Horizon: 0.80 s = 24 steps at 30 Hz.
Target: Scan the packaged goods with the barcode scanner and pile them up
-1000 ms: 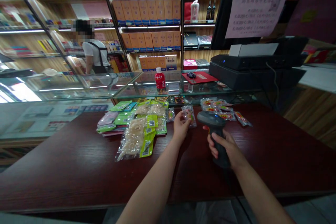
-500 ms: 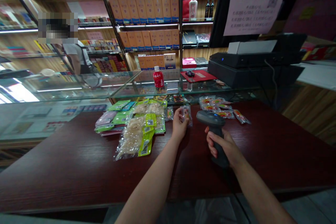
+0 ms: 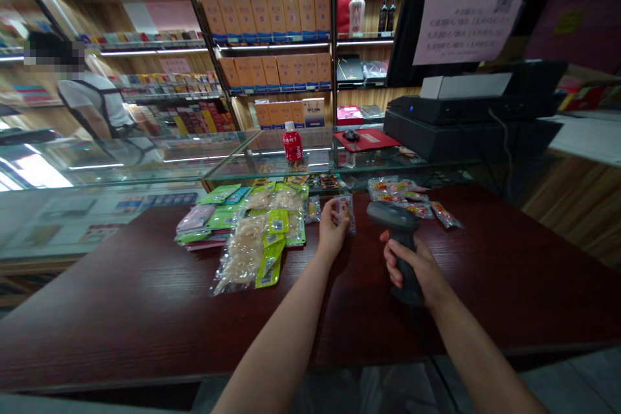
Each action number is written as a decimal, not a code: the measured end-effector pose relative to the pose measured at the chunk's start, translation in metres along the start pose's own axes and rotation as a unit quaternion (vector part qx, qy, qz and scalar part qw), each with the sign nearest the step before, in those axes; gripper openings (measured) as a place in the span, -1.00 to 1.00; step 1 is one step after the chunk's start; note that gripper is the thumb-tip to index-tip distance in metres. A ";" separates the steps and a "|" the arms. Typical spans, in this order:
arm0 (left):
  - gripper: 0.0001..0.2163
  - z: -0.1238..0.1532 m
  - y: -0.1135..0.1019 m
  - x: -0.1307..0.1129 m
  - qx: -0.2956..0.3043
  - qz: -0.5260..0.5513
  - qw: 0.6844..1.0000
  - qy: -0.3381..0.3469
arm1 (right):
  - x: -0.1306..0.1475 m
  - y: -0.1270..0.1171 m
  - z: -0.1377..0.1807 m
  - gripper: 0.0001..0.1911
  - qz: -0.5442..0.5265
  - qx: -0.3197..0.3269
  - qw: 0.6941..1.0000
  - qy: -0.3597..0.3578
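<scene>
My left hand [image 3: 330,228] is closed on a small clear snack packet [image 3: 345,210], held just above the dark red wooden counter [image 3: 145,297]. My right hand [image 3: 417,266] grips the handle of a dark grey barcode scanner [image 3: 395,225], whose head points toward the packet. A pile of green and clear snack bags [image 3: 252,233] lies to the left of my left hand. Several small red-printed packets [image 3: 402,197] lie beyond the scanner on the right.
A glass display case [image 3: 272,165] runs behind the counter, with a red bottle [image 3: 292,144] and a red mouse pad [image 3: 366,139] on it. A black cash register and printer [image 3: 466,113] stand at the right. A person in an apron [image 3: 97,110] stands by the shelves at far left.
My hands have barely moved; the scanner has tipped slightly nearer the packet. The person in the background has walked to the left.
</scene>
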<state>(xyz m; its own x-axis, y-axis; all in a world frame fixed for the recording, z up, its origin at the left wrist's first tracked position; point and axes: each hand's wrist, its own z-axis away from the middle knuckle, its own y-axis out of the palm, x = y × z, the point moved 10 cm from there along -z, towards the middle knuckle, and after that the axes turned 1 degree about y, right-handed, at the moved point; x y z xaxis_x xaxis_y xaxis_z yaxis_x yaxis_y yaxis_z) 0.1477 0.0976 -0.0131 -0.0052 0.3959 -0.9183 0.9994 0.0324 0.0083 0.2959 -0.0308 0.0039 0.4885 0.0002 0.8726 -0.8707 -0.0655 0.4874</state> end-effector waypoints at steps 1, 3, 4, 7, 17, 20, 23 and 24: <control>-0.51 0.000 0.000 0.001 -0.002 -0.003 1.000 0.001 | 0.001 -0.002 -0.001 -0.74 -0.006 -0.005 1.000 -0.003; -0.51 0.000 -0.001 0.002 -0.008 -0.011 1.000 0.002 | 0.002 -0.007 -0.002 -0.74 -0.023 -0.017 1.000 -0.010; -0.52 0.000 -0.002 0.003 -0.011 -0.010 1.000 0.000 | 0.003 -0.009 -0.003 -0.74 -0.032 -0.023 0.999 -0.014; -0.54 0.001 -0.003 0.007 -0.018 0.026 0.999 -0.028 | 0.005 -0.016 -0.004 -0.73 -0.051 -0.043 0.998 -0.021; -0.77 0.000 -0.038 -0.012 -0.091 -0.111 0.989 -0.021 | 0.004 -0.021 -0.005 -0.66 -0.071 -0.084 0.994 -0.018; -0.86 0.000 -0.045 -0.017 -0.113 -0.232 0.966 -0.024 | 0.005 -0.022 -0.005 -0.64 -0.073 -0.088 0.993 -0.019; -0.82 0.002 -0.046 -0.022 -0.107 -0.322 0.940 -0.032 | 0.005 -0.022 -0.004 -0.64 -0.076 -0.090 0.993 -0.020; -0.82 0.002 -0.044 -0.023 -0.098 -0.349 0.931 -0.036 | 0.005 -0.022 -0.004 -0.64 -0.077 -0.090 0.993 -0.021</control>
<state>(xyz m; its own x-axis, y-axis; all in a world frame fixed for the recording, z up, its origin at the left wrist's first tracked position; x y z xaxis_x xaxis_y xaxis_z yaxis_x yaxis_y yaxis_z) 0.1035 0.0848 0.0072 -0.6419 0.1531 -0.7514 0.7284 0.4281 -0.5350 0.3179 -0.0255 -0.0022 0.6154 -0.0453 0.7869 -0.7796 0.1123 0.6161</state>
